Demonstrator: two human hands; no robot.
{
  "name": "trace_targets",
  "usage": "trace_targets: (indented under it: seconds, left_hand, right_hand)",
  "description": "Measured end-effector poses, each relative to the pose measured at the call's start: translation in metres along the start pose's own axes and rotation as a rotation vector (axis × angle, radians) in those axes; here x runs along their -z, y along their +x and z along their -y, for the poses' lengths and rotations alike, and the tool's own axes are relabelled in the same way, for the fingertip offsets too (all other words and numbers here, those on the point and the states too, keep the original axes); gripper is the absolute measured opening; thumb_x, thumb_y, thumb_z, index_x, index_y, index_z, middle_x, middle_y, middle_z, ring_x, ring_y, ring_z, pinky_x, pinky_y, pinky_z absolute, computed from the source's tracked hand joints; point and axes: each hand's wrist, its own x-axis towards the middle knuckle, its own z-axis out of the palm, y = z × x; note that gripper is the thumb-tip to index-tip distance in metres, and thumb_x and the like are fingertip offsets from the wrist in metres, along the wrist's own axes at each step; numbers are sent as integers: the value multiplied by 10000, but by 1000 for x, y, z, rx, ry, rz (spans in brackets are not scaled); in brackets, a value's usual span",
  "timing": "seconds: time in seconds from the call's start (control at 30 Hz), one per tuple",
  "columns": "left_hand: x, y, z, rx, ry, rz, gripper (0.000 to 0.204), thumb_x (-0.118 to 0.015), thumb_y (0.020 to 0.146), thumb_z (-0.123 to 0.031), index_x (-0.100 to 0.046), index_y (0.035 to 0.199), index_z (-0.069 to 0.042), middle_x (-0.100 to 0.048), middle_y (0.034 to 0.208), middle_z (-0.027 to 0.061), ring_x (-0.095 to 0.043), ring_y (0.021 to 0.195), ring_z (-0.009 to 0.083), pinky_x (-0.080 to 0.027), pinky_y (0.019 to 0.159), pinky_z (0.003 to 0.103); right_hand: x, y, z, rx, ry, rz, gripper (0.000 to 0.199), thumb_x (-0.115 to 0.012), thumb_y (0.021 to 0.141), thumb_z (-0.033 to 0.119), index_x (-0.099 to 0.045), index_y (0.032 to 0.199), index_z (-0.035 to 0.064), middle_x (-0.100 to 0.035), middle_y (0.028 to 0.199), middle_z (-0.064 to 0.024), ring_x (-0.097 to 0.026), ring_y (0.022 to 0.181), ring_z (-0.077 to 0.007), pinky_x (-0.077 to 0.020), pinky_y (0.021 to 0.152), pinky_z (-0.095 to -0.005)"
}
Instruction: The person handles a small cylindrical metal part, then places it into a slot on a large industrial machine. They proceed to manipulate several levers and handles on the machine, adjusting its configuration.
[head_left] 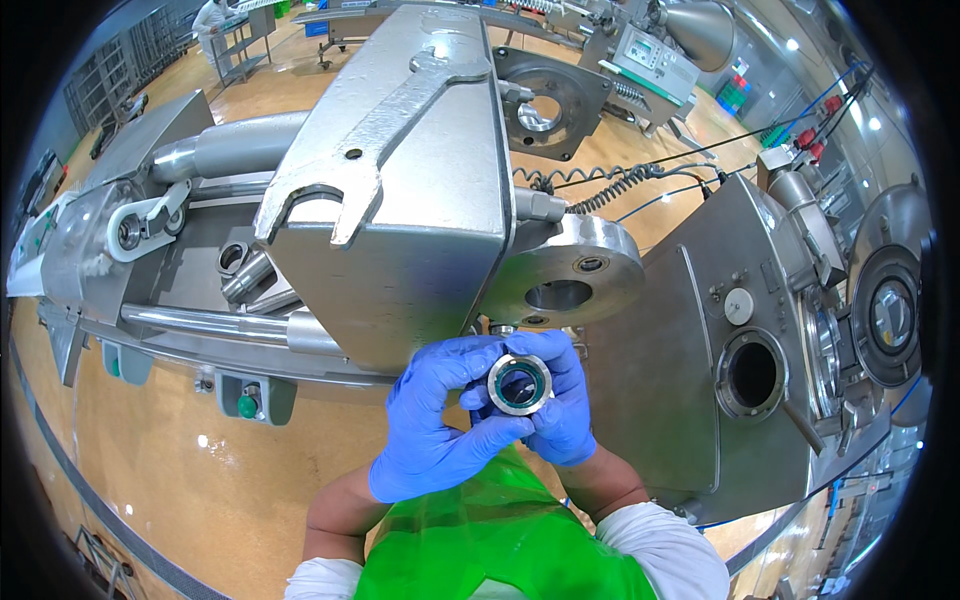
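Note:
Both my hands wear blue gloves and meet in front of my chest, above a green apron (490, 540). Between them I hold a small round metal ring (519, 384) with a dark inner seal, its opening facing the camera. My left hand (435, 425) grips it from the left and below, thumb and forefinger curled around the rim. My right hand (562, 405) wraps it from the right and behind. Just above the ring stands a large stainless steel machine housing (420, 250) with a big flat wrench (370, 140) lying on top.
A round steel flange (570, 275) with a central hole juts out to the right of the housing. Another steel cabinet (700, 360) with a round port (752, 375) stands at right. Steel rods and tubes (200, 320) run left. Coiled cable (600, 185) crosses behind. The floor is tan. A person in white stands far back left (210, 20).

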Motion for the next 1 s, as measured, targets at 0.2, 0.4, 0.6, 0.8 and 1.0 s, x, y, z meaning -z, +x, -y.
trace_targets:
  seconds: [0.2,0.4,0.6,0.8,1.0]
  left_hand:
    - [-1,-5,3,73,-13,-11,567,-854,688,-222,-542,1117,-20,-620,1110,185,-623,1008,293,-501,855,367]
    - [-4,-5,5,61,-13,0,565,-852,691,-218,-540,1119,-19,-618,1111,186,-620,1015,288,-501,853,366]
    - [-6,-5,5,71,-29,3,567,-847,698,-217,-540,1131,-18,-619,1114,180,-616,1022,287,-499,859,368]
    - [-9,-3,5,14,1,14,571,-840,707,-220,-541,1146,-12,-619,1120,177,-609,1039,288,-499,865,368]
    - [-13,-3,4,18,24,0,572,-845,697,-224,-551,1137,-6,-620,1115,173,-605,1042,289,-500,867,370]
  right_hand:
    - [3,-1,-5,-9,18,-12,619,-718,840,312,-420,1305,31,-597,1149,-165,-648,1016,-279,-564,813,-361]
    - [6,-3,-3,-28,33,-26,621,-719,839,300,-418,1313,34,-600,1153,-162,-645,1032,-280,-559,832,-371]
    - [6,-3,-1,-7,42,-28,610,-719,839,284,-423,1310,35,-590,1169,-166,-641,1043,-287,-551,859,-389]
    - [7,-4,2,4,53,-23,603,-724,836,254,-425,1310,33,-583,1182,-165,-639,1046,-288,-542,878,-398]
    - [7,-6,6,-2,53,-42,605,-730,830,241,-427,1310,32,-582,1183,-168,-641,1040,-291,-540,883,-397]
